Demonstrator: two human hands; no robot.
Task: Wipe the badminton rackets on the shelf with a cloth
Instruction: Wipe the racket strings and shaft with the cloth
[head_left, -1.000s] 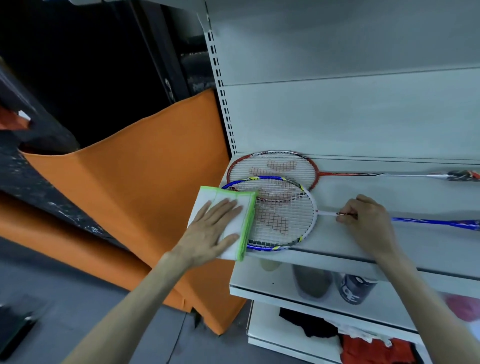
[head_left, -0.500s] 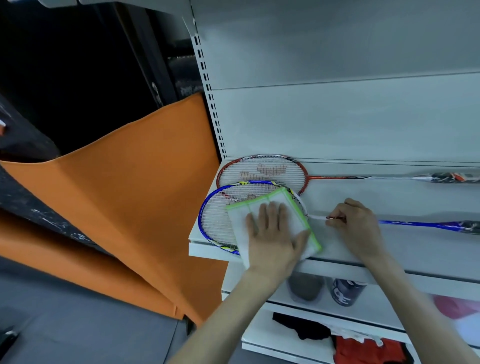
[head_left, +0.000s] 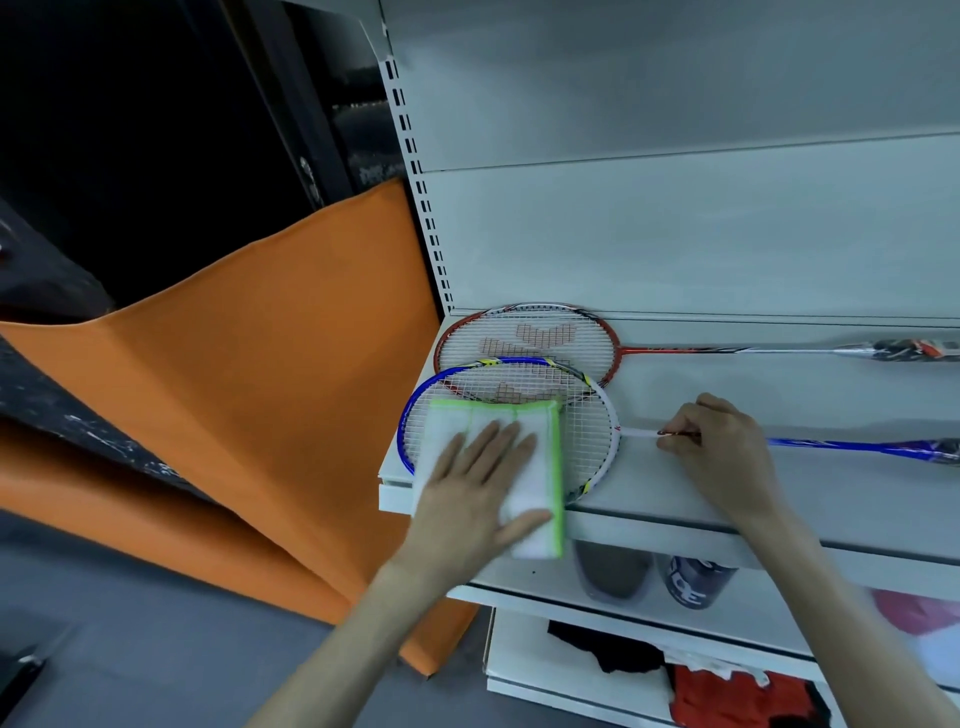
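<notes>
A: In the head view, where is the cloth (head_left: 524, 462)?

B: It lies flat on the strings of the blue racket (head_left: 587, 415), on the side of the head nearest to the person, and its lower part hangs over the front edge of the shelf (head_left: 727, 395). The left hand (head_left: 480, 483) presses it down with straight, spread fingers; nothing is curled around the cloth.

A: And the right hand (head_left: 719, 449)?

B: It pinches the thin shaft of the blue racket just beside the head, fingers curled on it, so the racket does not slide (I think this is its only job here).

A: How much of the task is done, in your opinion?

B: I judge it is in the middle of the first racket. The cloth covers only a part of the strings; the far part of the frame, the shaft and the handle at the right edge are not under it. I cannot tell from the picture which parts are already clean.

A: What about the red racket (head_left: 524, 338)?

B: It lies behind, near the back panel, its head partly under the blue one. No hand and no cloth touch it, so it probably waits for its turn.
</notes>
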